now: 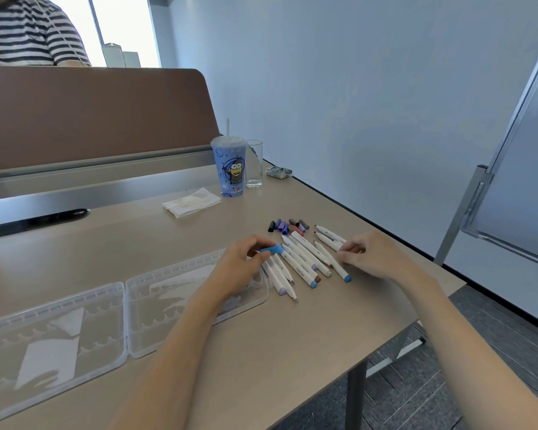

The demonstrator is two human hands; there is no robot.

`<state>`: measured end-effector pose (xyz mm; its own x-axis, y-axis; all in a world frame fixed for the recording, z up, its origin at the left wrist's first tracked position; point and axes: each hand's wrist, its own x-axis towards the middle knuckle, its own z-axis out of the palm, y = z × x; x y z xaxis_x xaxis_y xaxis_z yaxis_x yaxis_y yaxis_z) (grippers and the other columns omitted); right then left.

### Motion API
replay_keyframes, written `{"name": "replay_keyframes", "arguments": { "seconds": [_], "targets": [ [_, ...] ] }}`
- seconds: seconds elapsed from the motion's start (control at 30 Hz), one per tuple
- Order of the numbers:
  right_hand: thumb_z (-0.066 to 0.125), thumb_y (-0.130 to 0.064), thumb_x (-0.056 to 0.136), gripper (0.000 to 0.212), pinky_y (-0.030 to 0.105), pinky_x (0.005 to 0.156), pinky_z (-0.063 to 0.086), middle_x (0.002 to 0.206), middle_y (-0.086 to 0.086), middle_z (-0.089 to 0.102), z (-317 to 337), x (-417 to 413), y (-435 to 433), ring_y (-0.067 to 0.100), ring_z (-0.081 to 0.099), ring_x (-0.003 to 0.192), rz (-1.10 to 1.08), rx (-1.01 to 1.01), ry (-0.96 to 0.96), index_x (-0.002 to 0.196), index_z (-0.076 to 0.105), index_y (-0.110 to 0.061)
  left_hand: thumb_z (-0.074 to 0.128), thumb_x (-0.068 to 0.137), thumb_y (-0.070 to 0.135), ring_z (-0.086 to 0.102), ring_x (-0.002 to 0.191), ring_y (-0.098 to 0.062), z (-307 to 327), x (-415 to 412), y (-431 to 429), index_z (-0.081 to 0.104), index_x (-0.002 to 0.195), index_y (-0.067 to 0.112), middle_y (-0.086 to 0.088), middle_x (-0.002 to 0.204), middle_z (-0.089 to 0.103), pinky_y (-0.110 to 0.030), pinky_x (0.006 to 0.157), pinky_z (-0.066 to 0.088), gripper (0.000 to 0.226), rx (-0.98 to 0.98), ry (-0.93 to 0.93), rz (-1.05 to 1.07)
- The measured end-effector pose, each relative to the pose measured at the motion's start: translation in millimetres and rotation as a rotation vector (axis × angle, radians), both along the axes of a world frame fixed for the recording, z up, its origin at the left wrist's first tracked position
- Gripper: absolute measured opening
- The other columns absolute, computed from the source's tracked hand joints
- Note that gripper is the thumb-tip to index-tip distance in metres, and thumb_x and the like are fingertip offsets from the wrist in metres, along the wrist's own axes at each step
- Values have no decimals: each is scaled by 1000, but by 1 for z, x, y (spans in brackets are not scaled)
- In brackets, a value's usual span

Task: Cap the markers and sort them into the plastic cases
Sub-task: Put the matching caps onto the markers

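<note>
The left hand (243, 262) pinches a blue cap (272, 249); the right hand (367, 256) pinches a white marker (329, 240), likely to join them. Open plastic cases (106, 308) wait alongside.

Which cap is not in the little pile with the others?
The blue cap. The left hand pinches it, while the black, purple and brown caps lie bunched on the table farther back.
</note>
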<state>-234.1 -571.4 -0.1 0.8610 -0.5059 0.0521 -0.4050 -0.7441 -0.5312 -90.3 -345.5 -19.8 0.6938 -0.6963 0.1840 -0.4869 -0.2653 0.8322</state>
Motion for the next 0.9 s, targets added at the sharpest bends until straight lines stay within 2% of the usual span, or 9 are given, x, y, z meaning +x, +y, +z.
{"name": "replay_keyframes", "arguments": {
  "seconds": [0.17,0.3,0.43,0.5,0.57,0.63,0.67,0.77,0.9],
  "targets": [
    [74,-38,80,8,22,74,51,81,-17,66,0,3,3,0,62,81,0,-47,41,78,66,-36,59,94,20,64,90,-6,-1,1,0,62,100,29,9,96,71,-19,73,48,11,-91,128,-21],
    [74,-36,76,10,25,77,54,80,-19,64,3,7,6,1,62,81,13,-130,118,80,65,-36,66,88,21,60,82,-7,-1,1,-1,66,98,26,2,96,68,-14,64,47,11,-89,126,-1],
    [72,-38,76,9,27,73,54,80,-14,65,3,9,11,5,61,78,-4,-184,154,78,64,-34,66,89,20,59,84,-5,-1,0,0,66,95,30,6,95,67,-15,68,46,11,-93,104,2],
    [72,-37,75,10,26,68,51,78,-13,64,3,5,13,7,61,76,-40,-166,32,82,69,-30,64,91,22,59,84,-5,-2,1,1,65,95,33,8,95,67,-15,68,45,12,-100,88,2],
    [72,-29,76,11,19,64,46,77,-14,64,5,1,17,6,61,74,-43,-31,-154,87,72,-26,60,93,22,61,86,-8,-1,2,1,65,95,34,6,95,68,-20,71,50,12,-117,92,10],
    [73,-20,78,10,18,63,45,74,-12,67,7,-3,25,7,64,71,23,129,-274,86,73,-27,58,95,18,64,91,-11,-1,3,0,64,93,31,5,94,70,-25,82,51,15,-174,124,16],
    [73,-17,79,11,21,65,46,73,-9,69,8,-4,29,10,66,69,67,195,-318,86,74,-26,56,95,16,65,92,-11,-1,3,-1,63,93,30,5,93,70,-25,86,50,16,-198,138,18],
    [73,-11,80,17,28,65,49,73,-6,70,9,-4,37,15,67,64,141,283,-422,85,75,-27,54,96,13,65,92,-10,0,3,0,63,95,28,4,94,70,-24,89,49,17,-225,160,14],
    [73,-6,80,22,15,54,42,79,-9,67,9,-2,44,7,61,59,184,293,-448,83,76,-28,54,96,11,64,91,-6,2,2,0,63,96,26,5,96,70,-19,85,49,18,-231,148,2]
  ]
}}
